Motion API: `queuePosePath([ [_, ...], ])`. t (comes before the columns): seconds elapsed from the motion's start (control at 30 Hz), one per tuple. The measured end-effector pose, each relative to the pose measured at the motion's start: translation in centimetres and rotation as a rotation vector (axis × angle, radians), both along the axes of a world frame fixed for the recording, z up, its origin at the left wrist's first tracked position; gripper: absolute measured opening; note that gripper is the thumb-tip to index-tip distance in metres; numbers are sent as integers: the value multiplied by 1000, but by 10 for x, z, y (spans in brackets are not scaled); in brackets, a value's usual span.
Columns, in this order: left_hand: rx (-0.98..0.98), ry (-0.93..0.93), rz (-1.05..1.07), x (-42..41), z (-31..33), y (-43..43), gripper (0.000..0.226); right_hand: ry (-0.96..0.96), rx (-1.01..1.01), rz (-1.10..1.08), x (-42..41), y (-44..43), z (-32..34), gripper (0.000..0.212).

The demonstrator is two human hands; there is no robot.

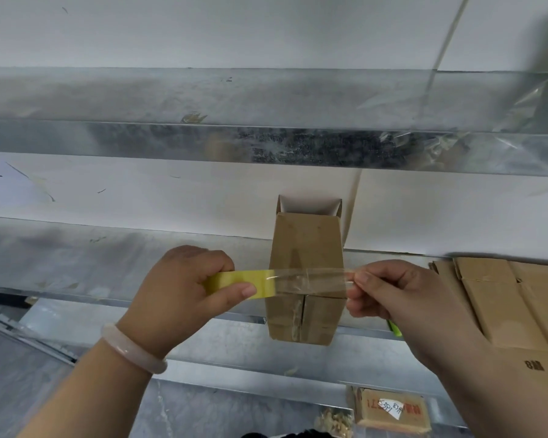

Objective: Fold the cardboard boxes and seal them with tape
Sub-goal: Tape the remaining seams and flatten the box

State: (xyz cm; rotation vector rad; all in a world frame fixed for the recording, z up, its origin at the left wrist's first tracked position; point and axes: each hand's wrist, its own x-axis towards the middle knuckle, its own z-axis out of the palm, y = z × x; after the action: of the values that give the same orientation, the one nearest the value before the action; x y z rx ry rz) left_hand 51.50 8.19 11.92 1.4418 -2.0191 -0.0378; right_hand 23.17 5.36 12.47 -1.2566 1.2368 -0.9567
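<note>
Closest to my view, a forearm comes up from the bottom edge with a pale bangle (pixel 133 349) on its wrist. Above it the left hand (pixel 184 289) grips a yellow tape roll (pixel 231 282), its fingers curled over the roll and the thumb pressed along the lower edge. The right hand (pixel 393 295) is level with it, and its fingers pinch the free end of a strip of clear tape (pixel 310 279), which runs taut between the two hands.

Just behind that strip, a small cardboard box (pixel 304 245) lies on the metal table (pixel 60 257). Its near end faces me with two flaps meeting at a centre seam, and its far end is open by the white wall (pixel 171 191). The strip crosses the near top edge of the box; I cannot tell whether it touches the cardboard.

On the right, flattened cartons (pixel 503 305) lie stacked beside the right hand. Something small and green (pixel 394 328) shows under that hand, too hidden to name. Lower down, near the bottom edge, a small labelled box (pixel 393 412) lies flat.
</note>
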Motion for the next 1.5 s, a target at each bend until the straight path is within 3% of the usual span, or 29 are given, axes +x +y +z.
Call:
queuePosePath([
  [0.1,-140,-233,62,8,-10,-6,58,25,11,-61,-5,3,-11,27],
  [0.3,-149,-290,49,11,-35,-17,55,49,93,-168,-10,-1,-31,14],
  [0.57,-95,-339,63,10,-61,-34,62,3,222,-236,-3,-4,-61,12],
  [0.8,-61,-327,48,8,-70,-46,57,-185,303,-265,8,-10,-73,15],
  [0.9,-46,-319,37,7,-74,-48,59,-239,353,-353,8,-12,-80,3],
  [1.1,-71,-306,14,5,-75,-49,54,-233,563,-396,25,4,-133,15],
  [1.2,-60,-297,17,4,-74,-50,55,-95,404,-503,22,6,-133,24],
  [1.3,-47,-280,18,3,-76,-50,57,-17,35,-608,14,13,-111,34],
  [1.37,-33,-276,17,3,-77,-51,56,30,-186,-414,18,23,-105,36],
  [1.5,-16,-260,9,2,-79,-54,52,76,-135,52,31,28,-115,64],
])
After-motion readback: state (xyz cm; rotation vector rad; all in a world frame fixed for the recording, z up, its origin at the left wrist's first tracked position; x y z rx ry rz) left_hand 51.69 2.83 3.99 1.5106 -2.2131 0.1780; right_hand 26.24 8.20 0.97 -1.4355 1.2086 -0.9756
